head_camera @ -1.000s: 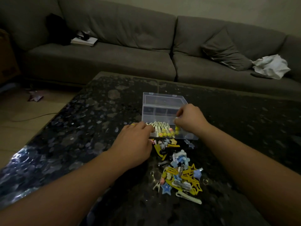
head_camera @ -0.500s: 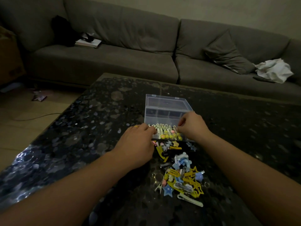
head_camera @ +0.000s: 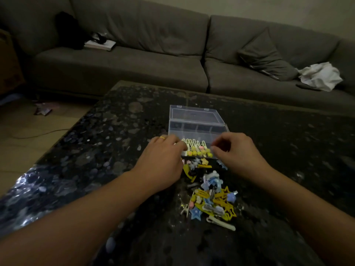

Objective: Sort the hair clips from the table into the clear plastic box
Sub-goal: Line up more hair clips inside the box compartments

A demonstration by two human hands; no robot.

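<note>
The clear plastic box point(head_camera: 196, 129) lies open on the dark speckled table point(head_camera: 96, 150), its lid folded back. A row of white hair clips point(head_camera: 196, 149) with yellow and pink ends fills its front compartment. My left hand point(head_camera: 163, 162) curls its fingers round the box's front left corner, beside the first clip. My right hand point(head_camera: 236, 154) has thumb and curled fingers pinched at the right end of the row, on the last clip. A loose pile of yellow, blue and white hair clips point(head_camera: 211, 200) lies on the table between my forearms.
A grey sofa point(head_camera: 153, 60) runs behind the table, with a cushion point(head_camera: 267, 56), a white cloth point(head_camera: 320, 75) and a book point(head_camera: 99, 44) on it. Wooden floor with a cable lies to the left.
The right hand has slid slightly right and toward me along the box's front edge. The left hand stays at the front left corner. The camera has tilted down a little.
</note>
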